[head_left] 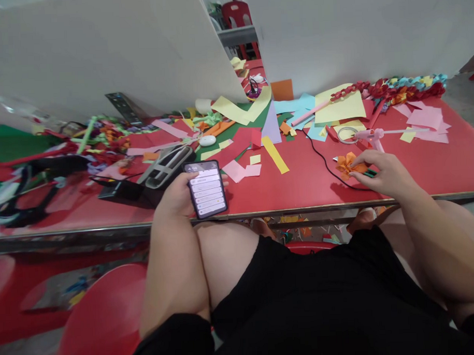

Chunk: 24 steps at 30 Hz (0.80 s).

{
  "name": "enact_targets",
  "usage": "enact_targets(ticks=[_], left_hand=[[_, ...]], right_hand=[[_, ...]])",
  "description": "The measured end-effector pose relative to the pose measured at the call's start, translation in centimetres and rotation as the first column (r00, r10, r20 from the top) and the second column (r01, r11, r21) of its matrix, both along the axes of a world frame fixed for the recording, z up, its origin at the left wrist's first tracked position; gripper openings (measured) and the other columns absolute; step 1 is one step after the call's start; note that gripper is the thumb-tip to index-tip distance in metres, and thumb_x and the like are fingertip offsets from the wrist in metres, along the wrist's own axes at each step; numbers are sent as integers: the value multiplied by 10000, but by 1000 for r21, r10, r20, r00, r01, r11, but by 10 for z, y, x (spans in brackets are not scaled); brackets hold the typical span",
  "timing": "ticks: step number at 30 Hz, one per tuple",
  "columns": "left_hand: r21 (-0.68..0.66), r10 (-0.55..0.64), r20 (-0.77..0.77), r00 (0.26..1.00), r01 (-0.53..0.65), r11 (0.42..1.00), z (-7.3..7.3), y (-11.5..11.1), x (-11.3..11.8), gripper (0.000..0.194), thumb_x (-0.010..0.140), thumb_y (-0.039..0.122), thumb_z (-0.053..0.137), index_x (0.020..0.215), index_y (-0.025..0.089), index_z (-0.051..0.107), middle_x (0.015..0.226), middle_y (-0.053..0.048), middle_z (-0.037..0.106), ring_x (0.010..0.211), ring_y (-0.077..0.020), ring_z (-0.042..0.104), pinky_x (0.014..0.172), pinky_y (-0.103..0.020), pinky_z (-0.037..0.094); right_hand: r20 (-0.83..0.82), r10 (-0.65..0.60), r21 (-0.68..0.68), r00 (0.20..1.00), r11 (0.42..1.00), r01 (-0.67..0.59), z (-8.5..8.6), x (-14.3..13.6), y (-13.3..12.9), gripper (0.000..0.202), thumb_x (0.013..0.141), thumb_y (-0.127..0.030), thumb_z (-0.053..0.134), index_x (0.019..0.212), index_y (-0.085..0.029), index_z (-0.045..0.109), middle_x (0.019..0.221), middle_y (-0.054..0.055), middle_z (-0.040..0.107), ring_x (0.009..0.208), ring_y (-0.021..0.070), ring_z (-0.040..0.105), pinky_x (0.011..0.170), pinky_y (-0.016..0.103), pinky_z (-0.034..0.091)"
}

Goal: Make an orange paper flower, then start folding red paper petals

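A smartphone [207, 191] with its lit screen facing up is in my left hand [178, 194], the thumb lying over the screen's upper left. The phone is above the near edge of the red table [311, 185]. On the right, my right hand [380, 173] pinches an orange paper flower [346, 164] between thumb and fingers, low over the table. A dark green piece [371, 173] shows beside those fingers; I cannot make out what it is. Just beyond this hand lies a pink glue gun [372, 135] with a pale stick at its back.
A roll of tape [347, 135] lies left of the glue gun. A black cable [322, 159] runs across the table. Coloured paper strips [275, 154] and pink sheets [429, 121] are scattered about. Black cases [124, 189] stand left of the phone, and white panels [352, 33] rise behind.
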<state>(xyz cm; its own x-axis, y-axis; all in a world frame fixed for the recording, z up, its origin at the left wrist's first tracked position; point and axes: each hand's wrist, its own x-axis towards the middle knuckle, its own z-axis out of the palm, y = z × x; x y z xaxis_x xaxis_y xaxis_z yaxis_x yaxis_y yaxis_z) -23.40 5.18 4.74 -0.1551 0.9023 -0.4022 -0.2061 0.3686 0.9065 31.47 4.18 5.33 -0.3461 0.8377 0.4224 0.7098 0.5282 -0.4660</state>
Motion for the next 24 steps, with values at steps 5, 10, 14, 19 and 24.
enact_targets(ticks=[5,10,14,19,24], left_hand=[[9,5,15,1000,-5,1000,-4,1,-3,603,879,367,630,1384,66,765,1204,-267,870,946,-429,888,765,-587,766],[-18,29,6,1000,-29,999,-1,2,-2,652,863,378,628,1414,57,761,1186,-271,870,918,-439,882,754,-600,762],[-4,50,-12,999,-50,999,0,2,1,635,896,370,571,1405,34,750,1173,-274,868,881,-410,879,709,-568,757],[17,44,-20,999,-44,999,-4,3,-4,607,885,364,582,1368,45,763,1180,-269,866,915,-402,876,725,-561,761],[20,39,-23,999,-38,999,-8,4,-8,545,886,368,596,1301,67,781,1268,-262,852,941,-385,875,786,-573,764]], right_hand=[[-1,0,4,1000,1000,0,-3,1,1,104,930,-330,750,1022,-283,758,1014,60,862,925,319,813,834,456,636],[4,1,-1,1000,1000,-1,-3,1,1,101,927,-323,753,1019,-284,762,1008,64,861,913,323,809,828,469,637],[10,0,-11,1000,1000,0,-3,1,1,110,922,-317,755,1026,-280,767,1013,64,862,923,326,814,833,472,633],[16,0,-22,1000,1000,1,-2,1,0,118,935,-340,758,1037,-281,766,1026,65,862,930,320,810,815,458,627],[16,5,-23,1000,1000,-4,-3,0,1,110,923,-321,758,1026,-282,761,1017,65,860,920,325,807,821,463,623]])
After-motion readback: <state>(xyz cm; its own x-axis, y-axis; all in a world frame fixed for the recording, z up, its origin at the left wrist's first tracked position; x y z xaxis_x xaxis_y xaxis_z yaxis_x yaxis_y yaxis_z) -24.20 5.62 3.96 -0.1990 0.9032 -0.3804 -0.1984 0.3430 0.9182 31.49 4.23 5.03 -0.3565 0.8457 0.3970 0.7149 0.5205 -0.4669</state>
